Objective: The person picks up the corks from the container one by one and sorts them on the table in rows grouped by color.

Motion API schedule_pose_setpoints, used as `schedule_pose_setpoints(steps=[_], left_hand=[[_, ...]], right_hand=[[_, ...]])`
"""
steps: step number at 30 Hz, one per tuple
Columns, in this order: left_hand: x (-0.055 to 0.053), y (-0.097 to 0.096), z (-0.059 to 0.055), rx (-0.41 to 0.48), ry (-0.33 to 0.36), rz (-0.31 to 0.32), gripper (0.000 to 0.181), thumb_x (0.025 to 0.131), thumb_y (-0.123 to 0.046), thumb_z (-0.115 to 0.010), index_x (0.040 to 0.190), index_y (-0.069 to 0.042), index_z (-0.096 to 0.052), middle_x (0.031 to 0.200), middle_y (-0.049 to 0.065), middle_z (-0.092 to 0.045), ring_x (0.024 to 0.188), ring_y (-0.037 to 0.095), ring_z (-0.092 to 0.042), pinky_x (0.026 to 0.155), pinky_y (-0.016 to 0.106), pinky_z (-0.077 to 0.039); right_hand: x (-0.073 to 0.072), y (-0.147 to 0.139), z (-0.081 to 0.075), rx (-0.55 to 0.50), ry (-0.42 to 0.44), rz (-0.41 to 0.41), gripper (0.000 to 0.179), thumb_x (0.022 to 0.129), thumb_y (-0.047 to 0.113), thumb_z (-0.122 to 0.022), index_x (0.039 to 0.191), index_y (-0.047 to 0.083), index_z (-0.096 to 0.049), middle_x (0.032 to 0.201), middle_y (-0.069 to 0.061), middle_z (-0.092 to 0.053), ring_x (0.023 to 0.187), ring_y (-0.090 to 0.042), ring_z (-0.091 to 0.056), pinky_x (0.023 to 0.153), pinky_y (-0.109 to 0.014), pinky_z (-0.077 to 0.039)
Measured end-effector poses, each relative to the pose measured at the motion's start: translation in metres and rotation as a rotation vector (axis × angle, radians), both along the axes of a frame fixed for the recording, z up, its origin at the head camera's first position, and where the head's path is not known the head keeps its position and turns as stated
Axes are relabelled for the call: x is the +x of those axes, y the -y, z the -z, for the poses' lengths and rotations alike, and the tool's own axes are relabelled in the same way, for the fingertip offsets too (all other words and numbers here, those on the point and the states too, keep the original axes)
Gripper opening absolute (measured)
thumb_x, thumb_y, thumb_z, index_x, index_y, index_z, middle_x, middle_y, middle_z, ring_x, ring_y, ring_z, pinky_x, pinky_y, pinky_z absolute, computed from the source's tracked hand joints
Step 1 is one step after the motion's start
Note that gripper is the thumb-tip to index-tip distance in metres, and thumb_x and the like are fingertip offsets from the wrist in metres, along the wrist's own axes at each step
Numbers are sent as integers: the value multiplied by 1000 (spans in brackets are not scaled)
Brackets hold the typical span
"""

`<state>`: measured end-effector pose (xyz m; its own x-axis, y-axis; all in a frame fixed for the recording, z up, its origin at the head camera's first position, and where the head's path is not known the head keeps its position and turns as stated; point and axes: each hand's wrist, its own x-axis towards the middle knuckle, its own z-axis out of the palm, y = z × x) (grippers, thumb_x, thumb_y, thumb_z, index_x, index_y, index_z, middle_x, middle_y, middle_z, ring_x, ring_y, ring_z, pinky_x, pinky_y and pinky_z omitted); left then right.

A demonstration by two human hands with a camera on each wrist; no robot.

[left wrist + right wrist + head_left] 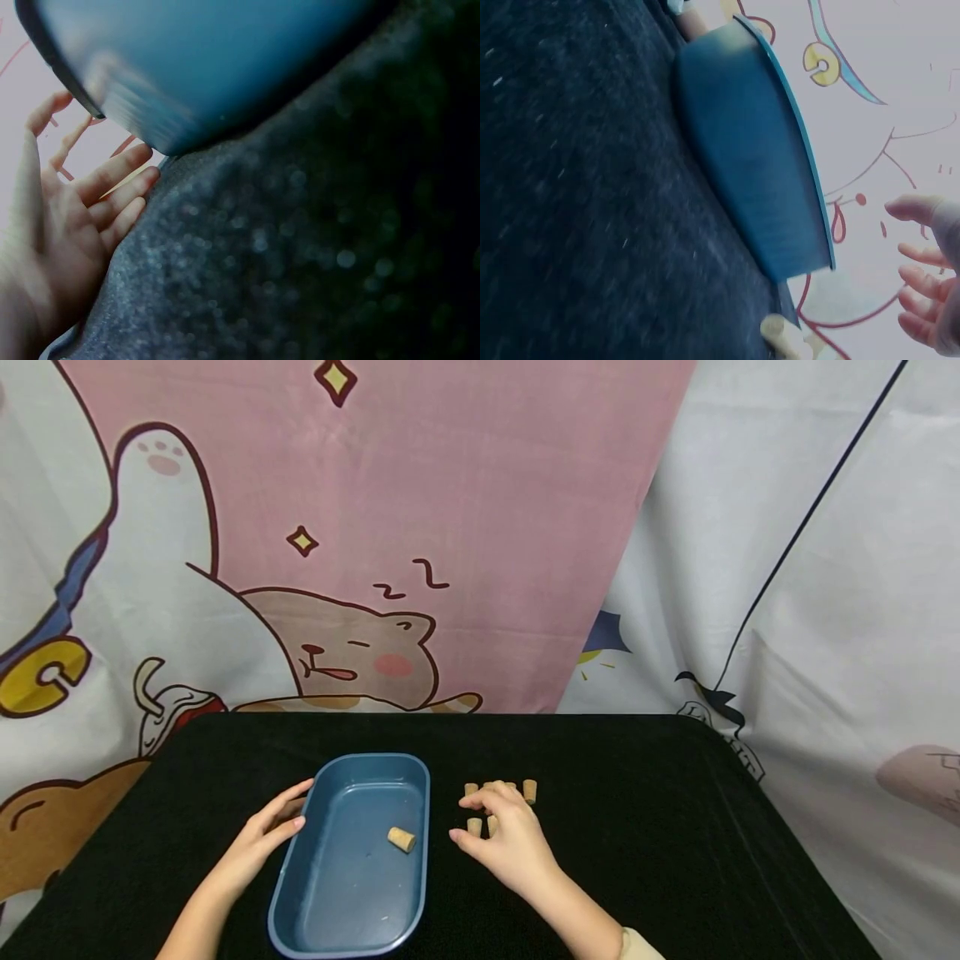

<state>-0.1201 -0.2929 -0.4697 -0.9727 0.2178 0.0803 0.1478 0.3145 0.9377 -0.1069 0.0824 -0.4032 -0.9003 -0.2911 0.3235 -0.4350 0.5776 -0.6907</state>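
Note:
A blue rectangular tray (pixel 288 881) lies on the black cloth, and one cork (pixel 401 839) rests inside it on its side. At the tray's left rim is my left hand (pixel 258 835), thumb and fingers spread along the edge; the left wrist view shows its fingertips (pixel 142 154) by the tray's wall. To the right of the tray, my right hand (pixel 513 839) hovers over several standing corks (pixel 475 827), partly hiding them. Its thumb and fingers are apart with nothing visible between them. In the right wrist view, a cork (pixel 784 335) stands below the right hand (pixel 934 277).
The black cloth (pixel 637 827) covers the table, extending to the right of the corks. Behind it hangs a pink and white curtain (pixel 525 527) with cartoon animals. Another cork (pixel 530 791) stands at the right end of the back row.

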Motion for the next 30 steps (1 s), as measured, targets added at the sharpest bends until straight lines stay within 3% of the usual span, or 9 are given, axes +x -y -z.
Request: schedule_pose_setpoints(steps=[13,24,30], left_hand=[[0,0,1,6,-5,2,50,101,-18,-47,148,-9,-33,136,29,-45,108,6,-54,82,35,-48],[1,0,1,8,7,0,51,101,-19,-47,149,-10,-32,137,29,-44,108,6,-54,84,41,-46],[0,0,1,12,6,4,51,101,-19,-46,149,-10,-31,137,29,-44,107,5,-54,84,42,-45]], right_hand=[[-1,41,-2,197,-117,-24,34,73,38,-81,100,21,-72,101,8,-51,93,-13,-43,81,-36,-39],[-4,63,0,387,-157,-29,38,71,44,-81,99,20,-73,104,3,-48,97,-16,-39,87,-38,-34],[-8,73,4,442,-170,-34,38,69,46,-82,95,19,-74,99,4,-46,93,-16,-37,81,-33,-33]])
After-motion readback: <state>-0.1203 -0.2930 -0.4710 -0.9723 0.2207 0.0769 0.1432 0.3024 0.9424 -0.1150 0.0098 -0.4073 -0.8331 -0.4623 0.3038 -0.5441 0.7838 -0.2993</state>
